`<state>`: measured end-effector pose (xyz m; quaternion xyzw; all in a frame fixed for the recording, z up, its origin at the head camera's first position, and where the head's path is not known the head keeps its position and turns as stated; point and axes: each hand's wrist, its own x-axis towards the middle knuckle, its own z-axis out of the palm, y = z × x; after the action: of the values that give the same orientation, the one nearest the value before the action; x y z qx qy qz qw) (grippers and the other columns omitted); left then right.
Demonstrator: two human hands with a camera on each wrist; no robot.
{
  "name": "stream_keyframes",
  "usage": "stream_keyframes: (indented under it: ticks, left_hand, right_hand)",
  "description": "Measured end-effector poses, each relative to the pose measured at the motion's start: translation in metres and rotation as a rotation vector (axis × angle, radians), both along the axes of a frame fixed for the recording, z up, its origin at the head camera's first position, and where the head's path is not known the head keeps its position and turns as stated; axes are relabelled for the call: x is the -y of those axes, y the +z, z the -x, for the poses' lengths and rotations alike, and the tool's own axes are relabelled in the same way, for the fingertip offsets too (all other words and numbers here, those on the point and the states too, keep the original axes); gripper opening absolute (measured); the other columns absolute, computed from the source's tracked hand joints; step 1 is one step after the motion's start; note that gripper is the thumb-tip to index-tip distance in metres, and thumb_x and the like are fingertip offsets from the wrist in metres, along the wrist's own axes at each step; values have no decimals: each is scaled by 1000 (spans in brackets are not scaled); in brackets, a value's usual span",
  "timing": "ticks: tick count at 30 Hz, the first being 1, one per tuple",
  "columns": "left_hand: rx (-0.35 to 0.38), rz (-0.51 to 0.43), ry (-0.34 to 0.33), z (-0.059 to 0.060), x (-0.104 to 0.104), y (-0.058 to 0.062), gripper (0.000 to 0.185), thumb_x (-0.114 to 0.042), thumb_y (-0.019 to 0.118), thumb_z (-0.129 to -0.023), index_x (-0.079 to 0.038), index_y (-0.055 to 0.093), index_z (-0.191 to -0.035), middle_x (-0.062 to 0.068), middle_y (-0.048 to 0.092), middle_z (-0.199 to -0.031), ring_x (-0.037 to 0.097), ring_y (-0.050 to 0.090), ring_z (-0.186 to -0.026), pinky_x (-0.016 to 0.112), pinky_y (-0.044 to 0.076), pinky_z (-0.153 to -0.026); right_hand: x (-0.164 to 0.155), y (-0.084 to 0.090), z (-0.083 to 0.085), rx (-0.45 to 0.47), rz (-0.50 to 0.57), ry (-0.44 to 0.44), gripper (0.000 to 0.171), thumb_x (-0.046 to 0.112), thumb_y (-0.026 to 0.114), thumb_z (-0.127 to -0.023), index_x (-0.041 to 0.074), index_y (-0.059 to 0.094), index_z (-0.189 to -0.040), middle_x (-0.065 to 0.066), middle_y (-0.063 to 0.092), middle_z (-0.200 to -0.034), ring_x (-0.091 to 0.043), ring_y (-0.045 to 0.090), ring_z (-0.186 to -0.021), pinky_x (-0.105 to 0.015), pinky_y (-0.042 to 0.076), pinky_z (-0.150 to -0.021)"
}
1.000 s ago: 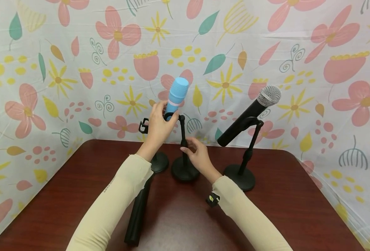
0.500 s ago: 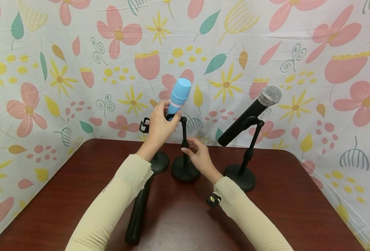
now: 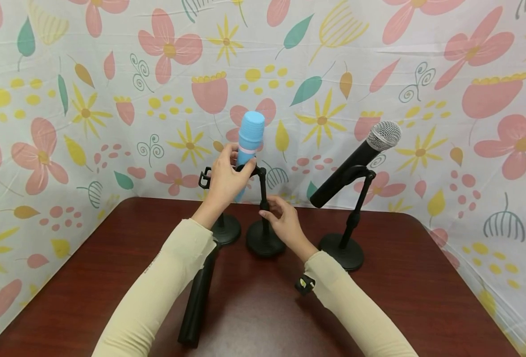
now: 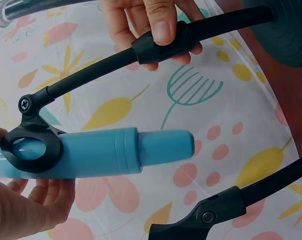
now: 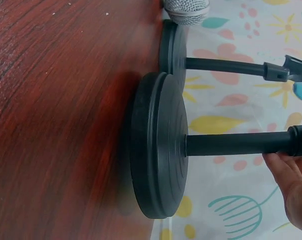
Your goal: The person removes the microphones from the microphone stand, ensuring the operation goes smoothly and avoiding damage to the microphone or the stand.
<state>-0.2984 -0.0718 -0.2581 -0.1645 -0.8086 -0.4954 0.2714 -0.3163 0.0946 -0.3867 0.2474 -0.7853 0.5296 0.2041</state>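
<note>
My left hand [image 3: 226, 176] holds a light-blue microphone [image 3: 251, 130] with a ringed head, tilted slightly right. The microphone sits through the ring-shaped clip [image 4: 32, 151] at the top of the middle black desk stand [image 3: 264, 240]. In the left wrist view the microphone's tapered lower end sticks out past the clip. My right hand [image 3: 285, 223] pinches the thick collar [image 4: 163, 47] partway up that stand's pole. Seen from the right wrist, the round base [image 5: 161, 145] stands on the table and the fingers touch the pole above it.
On the right, another stand [image 3: 340, 252] bears a black microphone [image 3: 345, 171] with a silver mesh head. A third stand [image 3: 226, 230], its clip vacant, stands on the left, partly behind my left arm. Another black microphone [image 3: 198, 302] lies on the brown table [image 3: 254, 317]. Floral cloth [image 3: 289, 74] hangs behind.
The blue microphone has swung from leaning right to more upright, and its lower end now shows below my left hand. My right hand stays at the collar with hardly any movement.
</note>
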Motion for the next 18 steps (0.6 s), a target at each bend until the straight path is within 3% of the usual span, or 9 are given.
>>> stream_keyframes:
  ticks: [9,18]
  left_hand:
    - [67,-26,-16,-2,4,0,38,-30,62,-93,-9,51,-122,12,62,-105,26,64,-86,43,51,-76]
    - [78,-64,-56,-1,9,-1,35,-29,60,-94,-7,49,-119,13,63,-101,26,61,-87,43,50,-75]
  right_hand:
    - [-2,-3,0,-11,-26,-22,33,6,70,-87,1,62,-119,-14,66,-105,-28,65,-98,-39,52,-85]
    - [-3,-6,1,-16,-64,-25,36,5,67,-89,1,59,-123,-16,63,-111,-30,61,-105,-29,47,-93]
